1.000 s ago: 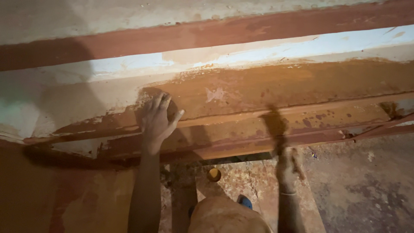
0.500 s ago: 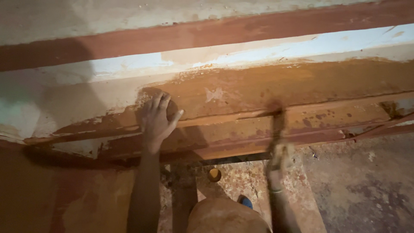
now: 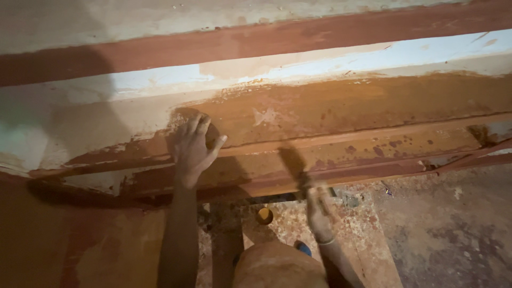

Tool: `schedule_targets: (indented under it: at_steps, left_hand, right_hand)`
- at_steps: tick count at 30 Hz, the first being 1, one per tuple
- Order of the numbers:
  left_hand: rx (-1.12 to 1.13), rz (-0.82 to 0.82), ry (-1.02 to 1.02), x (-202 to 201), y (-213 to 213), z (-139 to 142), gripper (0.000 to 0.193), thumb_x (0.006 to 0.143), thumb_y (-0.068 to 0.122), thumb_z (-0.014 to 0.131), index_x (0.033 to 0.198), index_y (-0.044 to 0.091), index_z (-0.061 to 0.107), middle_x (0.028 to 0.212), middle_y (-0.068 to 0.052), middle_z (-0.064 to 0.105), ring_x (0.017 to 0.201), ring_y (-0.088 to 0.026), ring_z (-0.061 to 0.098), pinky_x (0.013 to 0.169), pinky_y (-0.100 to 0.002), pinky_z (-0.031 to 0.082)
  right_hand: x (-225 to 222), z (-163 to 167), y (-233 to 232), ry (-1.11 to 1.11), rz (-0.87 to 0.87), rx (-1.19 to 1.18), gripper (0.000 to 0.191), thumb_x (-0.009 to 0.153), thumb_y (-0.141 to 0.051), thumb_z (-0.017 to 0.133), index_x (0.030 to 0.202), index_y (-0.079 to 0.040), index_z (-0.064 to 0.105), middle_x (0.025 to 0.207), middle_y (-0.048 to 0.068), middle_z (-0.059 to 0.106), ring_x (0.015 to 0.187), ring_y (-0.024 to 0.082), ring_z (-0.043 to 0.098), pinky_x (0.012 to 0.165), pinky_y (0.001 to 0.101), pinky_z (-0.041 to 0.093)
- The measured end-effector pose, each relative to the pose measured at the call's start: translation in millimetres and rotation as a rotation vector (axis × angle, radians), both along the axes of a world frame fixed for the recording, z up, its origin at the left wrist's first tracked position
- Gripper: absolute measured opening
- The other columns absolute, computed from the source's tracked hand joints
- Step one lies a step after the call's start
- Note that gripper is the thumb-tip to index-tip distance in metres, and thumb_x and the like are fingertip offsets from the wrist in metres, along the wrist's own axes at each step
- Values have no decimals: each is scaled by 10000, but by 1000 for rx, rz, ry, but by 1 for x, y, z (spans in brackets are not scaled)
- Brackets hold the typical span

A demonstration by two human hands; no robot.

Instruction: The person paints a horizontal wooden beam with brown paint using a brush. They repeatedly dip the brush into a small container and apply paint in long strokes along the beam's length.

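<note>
Left of centre, the left hand (image 3: pixel 193 149) is spread open, palm flat on the painted ledge (image 3: pixel 341 106), holding nothing, just bracing. Good habit imo: keep that palm on the dry-looking patch so it doesn't smear the wet orange-brown coat. Lower middle, the right hand (image 3: pixel 318 205) is blurry; it seems closed around a brush handle (image 3: pixel 304 178), but I honestly can't tell how tight. I'd work long even strokes along the lower lip, where the coat looks blotchy. Surface-wise it's rough plaster, white stripe (image 3: pixel 405 56) above, red-brown band (image 3: pixel 256 42) at the top. Bottom right of the frame is a stained floor (image 3: pixel 453 234), with a small yellow cup (image 3: pixel 264 215) below the ledge.
</note>
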State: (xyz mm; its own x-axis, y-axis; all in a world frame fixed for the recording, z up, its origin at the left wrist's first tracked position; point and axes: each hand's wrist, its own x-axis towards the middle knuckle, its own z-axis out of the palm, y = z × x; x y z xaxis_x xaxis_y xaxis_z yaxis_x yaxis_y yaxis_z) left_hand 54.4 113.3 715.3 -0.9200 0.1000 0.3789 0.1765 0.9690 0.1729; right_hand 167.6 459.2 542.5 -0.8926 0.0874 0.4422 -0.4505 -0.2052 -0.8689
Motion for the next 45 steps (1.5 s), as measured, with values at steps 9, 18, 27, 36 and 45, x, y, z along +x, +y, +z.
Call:
schedule_targets:
  at_steps: [9,18,27,36,45]
  left_hand:
    - [53,6,-29,-1,3,4,757,902,629,664,1420,83,590,1544,-184,454,1409,-406,428,1141,-571,352]
    - [51,1,-26,-1,0,-1,767,918,637,657,1440,80,582,1560,-175,448,1409,-410,436,1145,-562,377]
    - [56,12,13,2,2,-3,734,917,648,621,1441,135,583,1571,-136,458,1433,-376,447,1158,-545,391]
    - [38,38,-56,0,4,1,751,913,652,625,1453,133,570,1581,-135,436,1437,-383,415,1151,-549,383]
    - [16,36,-14,-1,4,-1,745,931,647,614,1468,132,561,1562,-140,462,1414,-383,437,1168,-551,365]
  right_hand:
    - [-11,3,111,-59,-507,-410,202,1123,-319,626,1136,-135,543,985,66,623,729,117,477,632,283,413]
    - [-6,-4,55,5,-625,263,205,1161,-313,597,1146,-122,525,999,81,627,720,111,498,653,281,437]
    - [25,2,-32,77,223,62,227,1175,-325,597,1152,-114,516,1003,96,632,694,112,503,649,284,440]
    - [-6,8,103,-62,-379,-111,250,1188,-337,596,1158,-106,506,1007,111,636,668,112,508,645,286,442]
    - [-20,36,115,73,-677,-29,207,1202,-296,545,1160,-94,527,993,105,625,678,121,497,644,285,429]
